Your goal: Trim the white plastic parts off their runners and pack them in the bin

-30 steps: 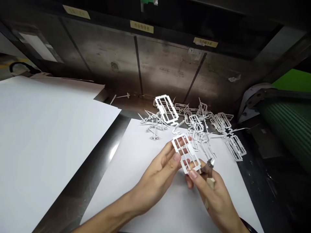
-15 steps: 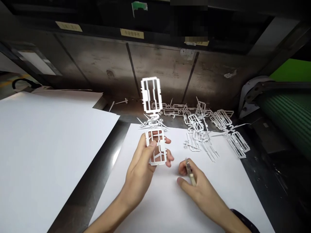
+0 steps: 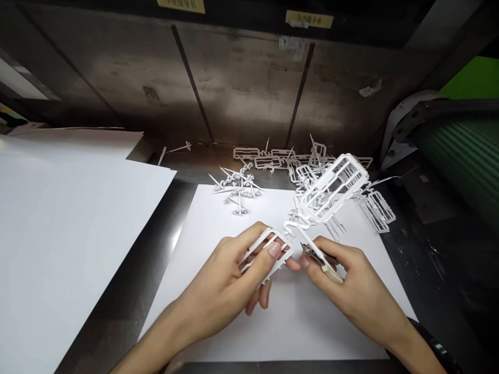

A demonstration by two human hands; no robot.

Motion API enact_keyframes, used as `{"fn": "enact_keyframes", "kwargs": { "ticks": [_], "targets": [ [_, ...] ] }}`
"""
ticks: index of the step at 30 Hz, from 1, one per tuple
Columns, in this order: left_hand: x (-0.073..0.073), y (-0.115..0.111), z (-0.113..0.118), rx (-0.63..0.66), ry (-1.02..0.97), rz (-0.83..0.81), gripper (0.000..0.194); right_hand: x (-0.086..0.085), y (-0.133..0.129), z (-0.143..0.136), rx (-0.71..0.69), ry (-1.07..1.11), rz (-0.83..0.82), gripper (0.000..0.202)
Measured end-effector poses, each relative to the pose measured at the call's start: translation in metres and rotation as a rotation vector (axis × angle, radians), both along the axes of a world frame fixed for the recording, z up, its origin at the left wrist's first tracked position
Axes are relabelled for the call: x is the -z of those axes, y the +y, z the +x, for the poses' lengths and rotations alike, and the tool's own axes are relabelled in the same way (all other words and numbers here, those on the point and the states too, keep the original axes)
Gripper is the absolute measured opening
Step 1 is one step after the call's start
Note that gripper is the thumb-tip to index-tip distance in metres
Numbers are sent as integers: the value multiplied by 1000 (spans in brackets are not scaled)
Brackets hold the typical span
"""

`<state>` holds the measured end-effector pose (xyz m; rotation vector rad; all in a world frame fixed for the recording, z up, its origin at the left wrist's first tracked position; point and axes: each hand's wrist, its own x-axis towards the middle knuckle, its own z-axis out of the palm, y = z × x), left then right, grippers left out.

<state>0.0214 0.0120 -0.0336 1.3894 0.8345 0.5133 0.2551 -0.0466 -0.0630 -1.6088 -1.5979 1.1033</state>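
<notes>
My left hand (image 3: 237, 265) pinches the near frame of a white moulded plastic piece (image 3: 335, 187) between thumb and fingers. The piece is two slotted rectangular frames joined by a curly runner, with a thin sprue pointing down to the right. In my right hand (image 3: 351, 280) sits a small pair of nippers (image 3: 329, 267), metal-jawed with a cream handle. Its jaws lie beside the sprue, close to my left fingertips; whether they touch it I cannot tell. Beneath both hands is a white sheet (image 3: 304, 327).
Cut-off sprues (image 3: 239, 184) lie heaped at the sheet's back left. Several more white frames (image 3: 265, 156) are piled behind and to the right. A stack of white sheets (image 3: 78, 223) stands left, a green conveyor belt (image 3: 463, 156) right, and a metal panel (image 3: 241, 88) at the back.
The moulded piece was upright and now leans right, its far frame over the pile. My right hand has come up beside its sprue with the nippers. The view has tilted down.
</notes>
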Motion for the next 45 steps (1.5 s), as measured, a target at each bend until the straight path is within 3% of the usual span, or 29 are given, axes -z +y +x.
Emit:
{"fn": "enact_keyframes", "kwargs": {
  "ticks": [3,8,11,14,17,21,29,45],
  "targets": [
    [0,0,0,50,10,-57,32,1,0,-1,6,-60,9,23],
    [16,1,-1,2,-179,-301,66,3,-1,6,-1,-48,-73,11],
    [23,3,1,-48,-386,-502,72,3,-3,15,-12,-104,-94,26],
    [21,5,3,-92,-540,-592,73,2,-6,22,3,-100,-110,42],
    [18,5,3,-128,-590,-596,72,5,-9,24,-10,-88,-130,47],
    [17,5,1,-125,-629,-623,72,5,-13,24,-48,-90,-171,38],
    [14,6,4,-139,-690,-631,65,-13,-10,14,-93,-32,-205,25],
    [15,6,1,-140,-679,-617,62,-11,-6,12,-84,-16,-183,22]
  ]
}}
